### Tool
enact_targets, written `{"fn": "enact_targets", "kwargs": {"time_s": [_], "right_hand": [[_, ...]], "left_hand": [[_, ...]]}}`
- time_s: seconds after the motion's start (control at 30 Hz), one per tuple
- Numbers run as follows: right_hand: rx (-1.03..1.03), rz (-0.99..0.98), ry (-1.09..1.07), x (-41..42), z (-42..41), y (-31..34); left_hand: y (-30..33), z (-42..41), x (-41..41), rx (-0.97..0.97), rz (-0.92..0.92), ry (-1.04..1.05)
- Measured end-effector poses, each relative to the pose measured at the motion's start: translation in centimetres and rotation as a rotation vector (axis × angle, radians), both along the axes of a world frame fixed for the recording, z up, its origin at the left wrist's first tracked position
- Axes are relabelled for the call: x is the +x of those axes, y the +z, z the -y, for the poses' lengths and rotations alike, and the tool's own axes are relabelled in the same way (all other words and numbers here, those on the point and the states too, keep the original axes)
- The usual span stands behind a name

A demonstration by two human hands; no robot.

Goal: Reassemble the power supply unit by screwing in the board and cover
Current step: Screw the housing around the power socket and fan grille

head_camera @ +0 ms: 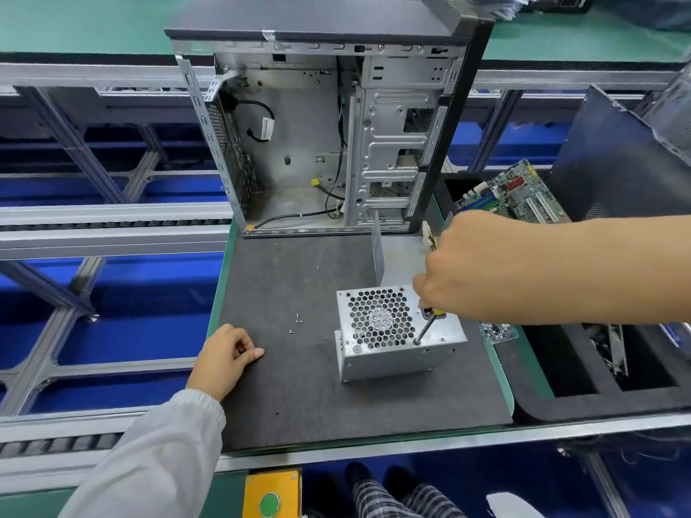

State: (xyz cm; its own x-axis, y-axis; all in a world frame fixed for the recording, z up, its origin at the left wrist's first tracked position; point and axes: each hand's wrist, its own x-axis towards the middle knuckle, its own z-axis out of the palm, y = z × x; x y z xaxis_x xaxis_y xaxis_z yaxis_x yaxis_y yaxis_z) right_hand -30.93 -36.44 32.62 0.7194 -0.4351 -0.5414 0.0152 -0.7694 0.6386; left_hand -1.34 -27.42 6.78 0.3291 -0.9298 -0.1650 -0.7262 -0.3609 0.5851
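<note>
Sheet-steel power supply unit (396, 330) sits on the dark foam mat (299, 405), right of centre, honeycomb fan grille (381, 317) facing up, near side wall toward the camera. Right hand (467, 267) is wrapped around a yellow-handled screwdriver (426, 325); handle mostly hidden under the fist, shaft angled down with the tip at a screw hole on the top face, just right of the grille. Left hand (228, 355) rests on the mat well left of the unit, fingers loosely curled, holding nothing. A few loose screws (296, 323) lie on the mat between left hand and unit. Empty PC case (329, 136) stands at the far edge; a motherboard (512, 196) sits in the foam tray to the right. My read on handling: box is rigid and probably moderately heavy, won't flex, but nothing is bracing it, so driver torque could skate it on the mat. Best hold is the plain side walls near the bottom, left hand on the near-left corner. Keep off the grille (thin, dents) and watch the cut sheet edges. Screws are tiny and roll easily; pinch them one at a time.
</note>
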Motion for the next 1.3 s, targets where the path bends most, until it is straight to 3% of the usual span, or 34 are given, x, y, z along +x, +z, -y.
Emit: {"fn": "enact_targets", "kwargs": {"time_s": [0.23, 0.43, 0.57, 0.67, 0.77, 0.9, 1.1, 1.3], "right_hand": [[0.156, 0.094, -0.005, 0.2, 0.1, 0.2], [0.04, 0.082, 0.06, 0.4, -0.8, 0.5], [0.012, 0.068, 0.157, -0.3, -1.0, 0.3], [0.076, -0.026, 0.0, 0.7, -1.4, 1.3], [0.138, 0.063, -0.016, 0.1, -0.7, 0.6], [0.133, 0.072, 0.005, 0.4, -0.8, 0.5], [0.127, 0.087, 0.021, 0.3, -0.9, 0.5], [0.086, 0.104, 0.002, 0.7, -0.9, 0.2]], "left_hand": [[0.3, 0.1, -0.3, 0.005, 0.018, 0.058], [2.6, 0.2, -2.2, -0.165, -0.172, 0.113], [5.0, 1.0, -6.3, -0.287, -0.454, 0.082], [6.3, 1.4, -9.0, -0.27, -0.859, 0.149], [7.2, 1.7, -10.3, -0.208, -1.132, 0.23], [7.7, 1.9, -10.6, -0.276, -1.159, 0.279], [8.3, 2.1, -10.9, -0.326, -1.372, 0.197], [8.6, 2.7, -10.6, -0.336, -1.374, 0.152]]}}
